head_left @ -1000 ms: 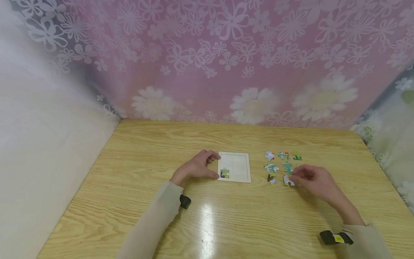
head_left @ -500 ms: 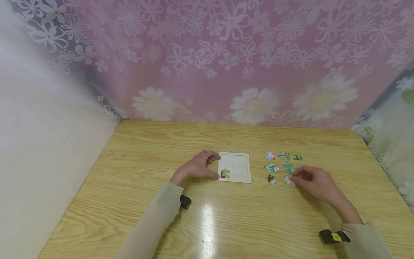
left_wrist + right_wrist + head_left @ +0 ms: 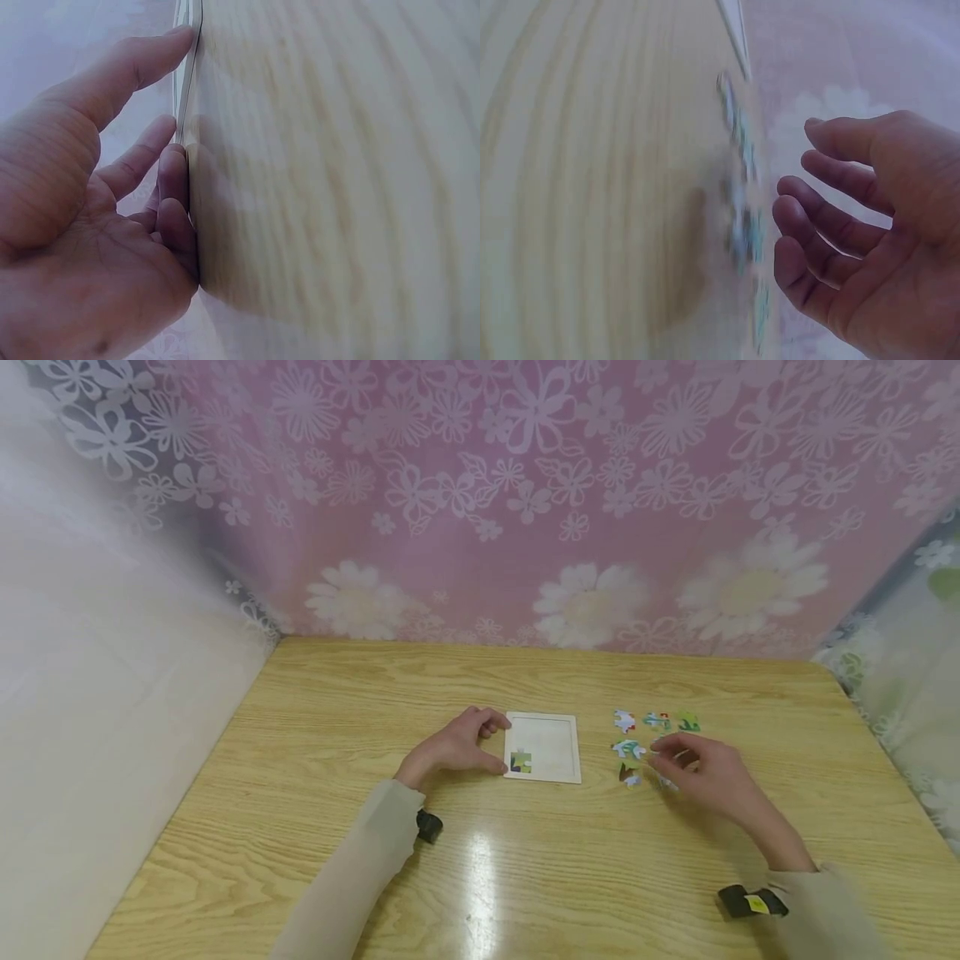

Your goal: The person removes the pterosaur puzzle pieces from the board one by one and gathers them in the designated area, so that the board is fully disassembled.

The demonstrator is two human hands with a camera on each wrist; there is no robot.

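Note:
In the head view my left hand (image 3: 463,743) rests at the left edge of a square, pale puzzle tray (image 3: 555,747). Its thumb touches the lower left corner and its index finger the upper left; the other fingers are bent on the table, as the left wrist view shows. A green and purple jigsaw piece (image 3: 521,762) lies in the tray's lower left corner. My right hand (image 3: 708,772) hovers over the loose pieces, fingers loosely bent, thumb and fingertips apart with nothing between them. It partly covers a whitish jigsaw piece (image 3: 666,781) and hides others.
Loose pieces lie in rows right of the tray, including a white and red piece (image 3: 624,721), a green piece (image 3: 688,721), a teal and white piece (image 3: 628,749) and a brown and white piece (image 3: 629,774). A pink flowered curtain (image 3: 480,527) hangs behind the wooden table (image 3: 375,685).
My right hand has come away from the whitish piece in the front row and shifted left over the middle of the pieces. My left hand and the tray have stayed put.

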